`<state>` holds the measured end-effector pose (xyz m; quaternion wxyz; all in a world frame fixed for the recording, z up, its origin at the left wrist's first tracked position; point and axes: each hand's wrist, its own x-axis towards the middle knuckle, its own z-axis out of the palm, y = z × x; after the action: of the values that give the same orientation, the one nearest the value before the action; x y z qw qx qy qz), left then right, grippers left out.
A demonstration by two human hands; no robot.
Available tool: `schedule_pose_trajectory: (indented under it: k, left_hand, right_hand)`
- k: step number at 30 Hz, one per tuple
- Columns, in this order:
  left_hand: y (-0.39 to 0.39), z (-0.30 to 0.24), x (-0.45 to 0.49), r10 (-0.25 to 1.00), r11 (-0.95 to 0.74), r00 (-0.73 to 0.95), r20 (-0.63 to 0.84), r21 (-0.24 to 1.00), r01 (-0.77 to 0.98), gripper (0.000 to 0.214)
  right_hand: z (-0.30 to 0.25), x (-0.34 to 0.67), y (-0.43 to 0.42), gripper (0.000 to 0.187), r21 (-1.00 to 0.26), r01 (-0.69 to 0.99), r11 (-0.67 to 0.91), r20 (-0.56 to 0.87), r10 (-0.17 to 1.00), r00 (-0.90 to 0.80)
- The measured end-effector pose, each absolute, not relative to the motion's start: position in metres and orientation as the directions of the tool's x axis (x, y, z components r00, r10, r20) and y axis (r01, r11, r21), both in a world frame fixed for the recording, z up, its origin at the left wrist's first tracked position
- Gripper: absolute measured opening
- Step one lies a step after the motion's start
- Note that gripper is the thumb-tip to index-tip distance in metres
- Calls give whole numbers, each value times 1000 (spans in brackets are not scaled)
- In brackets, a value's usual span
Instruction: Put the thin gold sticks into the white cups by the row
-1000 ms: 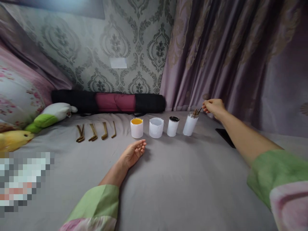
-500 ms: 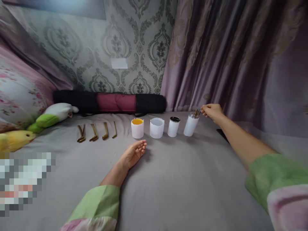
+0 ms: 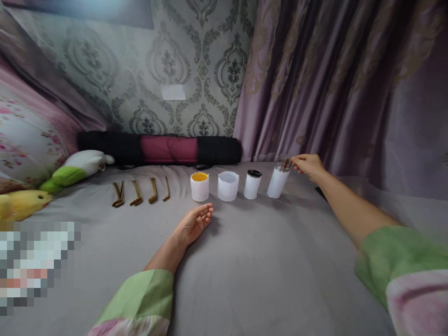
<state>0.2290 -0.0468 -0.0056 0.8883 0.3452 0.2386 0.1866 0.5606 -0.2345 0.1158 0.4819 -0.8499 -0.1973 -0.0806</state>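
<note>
Across a grey sheet (image 3: 266,261), left to right: four clusters of bent brown sticks (image 3: 152,192); the left hand (image 3: 194,224), fingers loosely curled around nothing; a yellow-lined tub (image 3: 199,191); a white tub (image 3: 228,191); a dark-mouthed can (image 3: 251,188); a tall can (image 3: 277,185) with thin sticks (image 3: 286,163) poking out; the right hand (image 3: 310,164), fingers pinched beside them, grip unclear.

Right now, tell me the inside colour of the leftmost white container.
The leftmost white container is yellow-orange inside; the head view shows it.
</note>
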Motion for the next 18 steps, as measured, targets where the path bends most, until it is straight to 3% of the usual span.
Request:
schedule_pose_trajectory:
  k: [18]
  left_hand:
    - [-46,-7,229,494,692,821,-288,701,-170,10]
  right_hand:
    - [118,555,-234,12,-843,338,-418,249,253,935]
